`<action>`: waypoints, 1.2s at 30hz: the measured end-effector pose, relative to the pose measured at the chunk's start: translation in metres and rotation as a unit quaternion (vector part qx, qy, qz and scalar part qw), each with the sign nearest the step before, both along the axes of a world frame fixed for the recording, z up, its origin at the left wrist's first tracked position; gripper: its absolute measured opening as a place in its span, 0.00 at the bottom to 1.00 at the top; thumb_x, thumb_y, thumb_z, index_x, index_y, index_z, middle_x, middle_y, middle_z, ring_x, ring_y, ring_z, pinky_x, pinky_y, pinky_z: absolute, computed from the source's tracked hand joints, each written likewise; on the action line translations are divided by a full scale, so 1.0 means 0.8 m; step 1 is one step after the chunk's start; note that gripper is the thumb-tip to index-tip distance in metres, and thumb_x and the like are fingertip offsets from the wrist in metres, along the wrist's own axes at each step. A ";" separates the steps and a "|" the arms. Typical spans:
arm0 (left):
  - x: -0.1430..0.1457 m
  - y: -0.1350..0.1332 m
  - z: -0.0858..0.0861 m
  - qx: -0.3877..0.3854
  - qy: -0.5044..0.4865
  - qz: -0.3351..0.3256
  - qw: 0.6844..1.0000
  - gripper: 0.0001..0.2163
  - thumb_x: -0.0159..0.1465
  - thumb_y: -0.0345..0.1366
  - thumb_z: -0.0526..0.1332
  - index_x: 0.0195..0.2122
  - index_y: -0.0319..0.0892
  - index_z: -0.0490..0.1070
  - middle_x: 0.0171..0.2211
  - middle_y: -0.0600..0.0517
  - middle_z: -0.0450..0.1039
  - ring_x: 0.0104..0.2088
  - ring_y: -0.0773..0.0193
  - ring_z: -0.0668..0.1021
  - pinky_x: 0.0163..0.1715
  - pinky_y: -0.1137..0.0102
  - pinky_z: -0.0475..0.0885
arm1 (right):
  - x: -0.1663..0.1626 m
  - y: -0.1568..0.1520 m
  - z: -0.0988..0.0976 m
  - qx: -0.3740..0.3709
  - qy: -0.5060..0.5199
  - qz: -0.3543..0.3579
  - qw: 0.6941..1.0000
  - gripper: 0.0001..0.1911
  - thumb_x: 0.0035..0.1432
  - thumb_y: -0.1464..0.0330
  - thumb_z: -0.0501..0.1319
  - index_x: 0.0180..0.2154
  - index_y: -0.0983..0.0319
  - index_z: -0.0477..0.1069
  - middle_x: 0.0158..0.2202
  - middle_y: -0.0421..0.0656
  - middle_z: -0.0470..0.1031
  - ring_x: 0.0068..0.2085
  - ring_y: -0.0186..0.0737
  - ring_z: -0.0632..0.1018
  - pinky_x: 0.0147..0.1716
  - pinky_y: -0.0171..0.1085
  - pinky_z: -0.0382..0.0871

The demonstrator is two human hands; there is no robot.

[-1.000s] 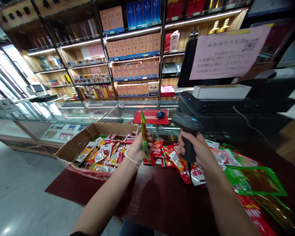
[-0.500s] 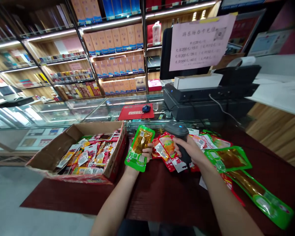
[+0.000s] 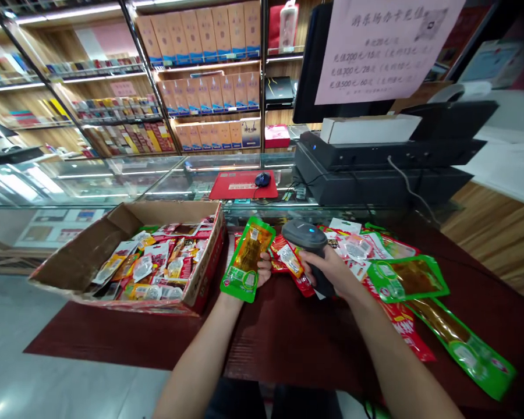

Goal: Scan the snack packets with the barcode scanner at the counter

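Note:
My left hand [image 3: 264,269] is closed on a green-edged snack packet [image 3: 248,259], with a clear window over brown food and a small barcode label near its top. Wrapped round the handle of a black barcode scanner [image 3: 304,234] is my right hand [image 3: 325,269]. The scanner's head, with a blue light on top, points toward the packet from a short distance to its right. Red and white snack packets [image 3: 353,247] lie in a heap behind and beside the scanner. Two more green packets, one short [image 3: 408,278] and one long [image 3: 463,343], lie to the right of my right forearm.
An open cardboard box [image 3: 205,273] full of snack packets stands on the dark red table [image 3: 271,349] at left. Behind are a glass counter with a red mat [image 3: 227,185] and mouse [image 3: 262,179], and a black register [image 3: 375,180]. Shelves [image 3: 209,67] line the wall.
The scanner in my right hand has shifted left, closer to the green packet, uncovering more of the heap behind. My left hand keeps its hold. The camera view has tipped down slightly.

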State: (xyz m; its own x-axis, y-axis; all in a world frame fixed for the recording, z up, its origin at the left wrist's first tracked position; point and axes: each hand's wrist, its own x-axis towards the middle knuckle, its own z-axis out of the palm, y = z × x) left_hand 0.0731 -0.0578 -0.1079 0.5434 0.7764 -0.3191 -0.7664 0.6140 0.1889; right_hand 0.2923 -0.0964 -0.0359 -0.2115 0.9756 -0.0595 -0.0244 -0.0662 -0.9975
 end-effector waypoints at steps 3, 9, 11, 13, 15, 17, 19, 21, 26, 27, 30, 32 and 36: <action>-0.004 0.004 0.002 -0.012 -0.003 0.008 1.000 0.05 0.67 0.34 0.54 0.37 0.40 0.68 0.30 0.50 0.68 0.22 0.71 0.66 0.17 0.77 0.61 | -0.002 -0.003 0.001 -0.014 -0.021 0.018 1.000 0.20 0.56 0.54 0.67 0.24 0.60 0.65 0.17 0.35 0.66 0.15 0.31 0.67 0.15 0.32 0.61; -0.010 0.009 0.009 -0.010 0.022 0.026 0.999 0.07 0.67 0.29 0.51 0.34 0.40 0.67 0.27 0.50 0.67 0.19 0.72 0.64 0.14 0.79 0.59 | -0.001 -0.011 0.011 -0.033 -0.029 0.069 0.997 0.22 0.51 0.51 0.70 0.25 0.60 0.65 0.17 0.35 0.66 0.15 0.31 0.67 0.14 0.31 0.59; -0.009 0.010 0.008 -0.014 0.021 0.035 0.999 0.08 0.68 0.29 0.50 0.34 0.40 0.67 0.28 0.50 0.67 0.19 0.73 0.64 0.14 0.80 0.59 | 0.000 -0.012 0.014 -0.034 -0.027 0.076 0.996 0.23 0.50 0.51 0.71 0.24 0.60 0.65 0.16 0.35 0.65 0.15 0.31 0.67 0.14 0.31 0.59; -0.009 0.012 0.005 -0.015 0.020 0.043 0.999 0.08 0.68 0.29 0.51 0.34 0.40 0.67 0.29 0.49 0.68 0.20 0.72 0.64 0.14 0.79 0.59 | 0.002 -0.012 0.017 -0.035 -0.022 0.079 0.996 0.23 0.51 0.52 0.70 0.24 0.61 0.65 0.17 0.36 0.66 0.15 0.30 0.67 0.14 0.31 0.59; -0.010 0.013 0.001 -0.008 0.020 0.044 0.999 0.07 0.68 0.30 0.51 0.36 0.40 0.68 0.29 0.49 0.69 0.21 0.71 0.65 0.15 0.78 0.60 | 0.006 -0.011 0.017 -0.037 -0.014 0.073 0.997 0.22 0.53 0.52 0.69 0.23 0.61 0.65 0.17 0.36 0.66 0.15 0.30 0.67 0.14 0.31 0.59; -0.011 0.015 -0.003 0.000 0.020 0.040 0.999 0.07 0.68 0.32 0.52 0.38 0.40 0.69 0.30 0.49 0.70 0.22 0.71 0.66 0.16 0.79 0.61 | 0.012 -0.009 0.018 -0.027 0.006 0.053 0.998 0.21 0.55 0.54 0.68 0.24 0.62 0.66 0.18 0.36 0.66 0.15 0.29 0.67 0.15 0.31 0.59; -0.011 0.017 -0.006 0.013 0.037 0.042 0.998 0.08 0.69 0.35 0.53 0.40 0.40 0.70 0.31 0.49 0.70 0.21 0.72 0.66 0.16 0.79 0.61 | 0.020 -0.007 0.020 -0.001 0.042 0.016 0.999 0.18 0.58 0.57 0.66 0.26 0.61 0.66 0.20 0.35 0.67 0.15 0.29 0.67 0.15 0.30 0.60; -0.011 0.020 -0.008 0.036 0.085 0.048 0.995 0.08 0.68 0.37 0.55 0.40 0.41 0.71 0.30 0.50 0.71 0.20 0.73 0.66 0.16 0.80 0.59 | 0.033 -0.005 0.024 0.023 0.083 -0.033 0.996 0.17 0.59 0.58 0.65 0.26 0.60 0.65 0.19 0.34 0.65 0.15 0.29 0.66 0.15 0.31 0.61; 0.011 0.029 0.005 0.117 0.311 0.065 0.941 0.10 0.58 0.33 0.65 0.42 0.43 0.74 0.26 0.55 0.72 0.19 0.73 0.69 0.16 0.80 0.60 | 0.085 -0.003 0.039 0.060 0.154 -0.176 0.970 0.14 0.57 0.60 0.67 0.29 0.58 0.65 0.18 0.33 0.66 0.15 0.31 0.66 0.13 0.31 0.62; 0.021 0.030 0.011 0.140 0.357 0.069 0.921 0.12 0.56 0.32 0.66 0.43 0.43 0.75 0.25 0.55 0.73 0.19 0.72 0.70 0.17 0.79 0.62 | 0.096 -0.004 0.041 0.070 0.164 -0.193 0.965 0.14 0.57 0.60 0.66 0.29 0.58 0.65 0.18 0.34 0.67 0.15 0.31 0.66 0.13 0.31 0.62; 0.059 0.034 0.029 0.216 0.413 0.068 0.882 0.16 0.54 0.30 0.65 0.45 0.40 0.77 0.34 0.50 0.79 0.29 0.68 0.78 0.30 0.75 0.72 | 0.123 -0.008 0.043 0.106 0.195 -0.218 0.950 0.13 0.56 0.58 0.66 0.30 0.58 0.65 0.17 0.34 0.66 0.15 0.32 0.65 0.13 0.32 0.61; 0.086 0.036 0.039 0.261 0.399 0.056 0.878 0.19 0.54 0.28 0.65 0.48 0.40 0.77 0.46 0.46 0.80 0.42 0.62 0.81 0.44 0.70 0.74 | 0.131 -0.009 0.043 0.111 0.213 -0.223 0.945 0.13 0.55 0.57 0.66 0.32 0.57 0.66 0.17 0.34 0.65 0.15 0.32 0.65 0.13 0.32 0.61; 0.121 0.035 0.043 0.321 0.414 0.037 0.851 0.23 0.55 0.29 0.66 0.53 0.43 0.75 0.59 0.45 0.73 0.60 0.54 0.73 0.59 0.63 0.66 | 0.128 -0.013 0.045 0.110 0.210 -0.209 0.949 0.16 0.56 0.56 0.66 0.28 0.58 0.64 0.18 0.34 0.64 0.15 0.31 0.65 0.14 0.32 0.61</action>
